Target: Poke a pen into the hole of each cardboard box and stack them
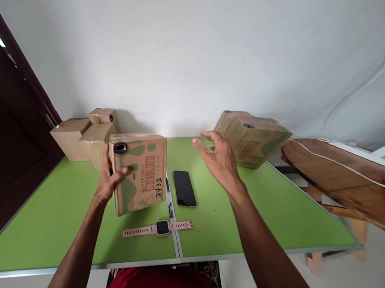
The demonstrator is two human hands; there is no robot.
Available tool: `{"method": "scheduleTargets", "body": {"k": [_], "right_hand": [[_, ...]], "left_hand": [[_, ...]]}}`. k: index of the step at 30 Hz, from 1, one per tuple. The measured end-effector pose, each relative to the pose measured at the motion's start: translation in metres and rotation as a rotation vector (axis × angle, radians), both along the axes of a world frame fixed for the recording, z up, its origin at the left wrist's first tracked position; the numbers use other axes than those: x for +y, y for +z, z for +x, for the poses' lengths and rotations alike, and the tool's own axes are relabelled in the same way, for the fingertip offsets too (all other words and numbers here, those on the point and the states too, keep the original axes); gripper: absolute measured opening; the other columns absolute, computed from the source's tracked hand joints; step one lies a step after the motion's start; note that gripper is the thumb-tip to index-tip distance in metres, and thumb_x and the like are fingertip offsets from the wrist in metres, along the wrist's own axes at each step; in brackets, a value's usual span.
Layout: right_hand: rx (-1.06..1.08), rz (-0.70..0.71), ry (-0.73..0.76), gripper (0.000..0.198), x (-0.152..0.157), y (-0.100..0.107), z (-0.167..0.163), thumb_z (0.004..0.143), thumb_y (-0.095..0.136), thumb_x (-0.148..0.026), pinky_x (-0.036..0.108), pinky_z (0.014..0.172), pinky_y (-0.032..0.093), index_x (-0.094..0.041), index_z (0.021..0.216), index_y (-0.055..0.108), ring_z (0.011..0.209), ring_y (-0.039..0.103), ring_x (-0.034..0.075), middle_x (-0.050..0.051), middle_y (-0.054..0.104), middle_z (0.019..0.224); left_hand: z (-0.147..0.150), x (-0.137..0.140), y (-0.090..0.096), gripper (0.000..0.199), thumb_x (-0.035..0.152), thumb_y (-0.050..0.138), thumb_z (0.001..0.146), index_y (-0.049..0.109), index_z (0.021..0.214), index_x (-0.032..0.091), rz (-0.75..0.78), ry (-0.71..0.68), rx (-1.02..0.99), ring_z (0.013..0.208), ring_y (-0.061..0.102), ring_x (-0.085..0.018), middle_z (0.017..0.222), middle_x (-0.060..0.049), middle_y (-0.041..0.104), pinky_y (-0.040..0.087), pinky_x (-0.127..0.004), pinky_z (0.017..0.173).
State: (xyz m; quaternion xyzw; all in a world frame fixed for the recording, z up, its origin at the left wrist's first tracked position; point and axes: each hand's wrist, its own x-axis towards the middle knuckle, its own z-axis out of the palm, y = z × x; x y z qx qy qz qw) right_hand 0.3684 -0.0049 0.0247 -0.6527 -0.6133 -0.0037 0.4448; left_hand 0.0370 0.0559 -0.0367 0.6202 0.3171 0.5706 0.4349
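A cardboard box with green print, the word COCONUT and a handwritten number is gripped at its left side by my left hand, tilted over the green table. My right hand is held up with its fingers apart and nothing in it. It hovers in front of two boxes at the back right; the nearer printed box carries the same green pattern. Below the hands, a dark-screened phone lies on the table. Closer to me, a smartwatch with a pink strap is stretched out flat across the table's seam.
Several plain cardboard boxes stand at the back left by the white wall. The green folding table has a metal edge. To its right is a brown wooden table with a white cable across it.
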Motion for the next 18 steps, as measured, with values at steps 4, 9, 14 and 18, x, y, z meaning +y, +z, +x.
{"method": "scheduleTargets", "body": {"k": [4,9,14,18], "right_hand": [[-0.194,-0.254,0.083,0.019,-0.004,-0.031,0.019,0.106,0.066,-0.028,0.046,0.084,0.068,-0.014,0.114,0.077,0.1,0.081,0.029,0.017,0.083,0.115],[-0.432,-0.405,0.251,0.016,-0.004,-0.089,-0.013,0.103,0.066,-0.009,0.038,0.083,0.068,-0.013,0.108,0.081,0.096,0.081,0.025,0.015,0.083,0.111],[-0.719,-0.482,0.461,0.035,0.002,-0.135,-0.058,0.091,0.069,0.009,0.031,0.084,0.066,-0.016,0.112,0.083,0.111,0.077,0.026,0.013,0.082,0.114],[-0.908,-0.459,0.47,0.046,0.007,-0.159,-0.069,0.082,0.072,0.015,0.041,0.093,0.065,-0.013,0.117,0.08,0.125,0.071,0.035,0.02,0.077,0.127]], "left_hand": [[-0.011,0.005,0.001,0.107,0.047,0.086,0.083,0.032,0.174,0.032,0.045,0.015,-0.048,0.152,0.054,-0.043,0.167,-0.01,0.055,0.049,-0.06,0.124],[-0.01,0.007,-0.006,0.113,0.053,0.087,0.08,0.03,0.175,0.03,0.023,0.035,-0.072,0.15,0.055,-0.045,0.165,-0.012,0.056,0.048,-0.064,0.124],[-0.011,0.005,-0.015,0.117,0.055,0.089,0.077,0.031,0.175,0.029,-0.044,0.046,-0.029,0.153,0.051,-0.046,0.167,-0.014,0.053,0.043,-0.065,0.127],[-0.011,0.004,-0.018,0.116,0.057,0.086,0.078,0.029,0.175,0.028,-0.046,0.037,-0.019,0.152,0.052,-0.047,0.166,-0.016,0.053,0.042,-0.069,0.126]]}}
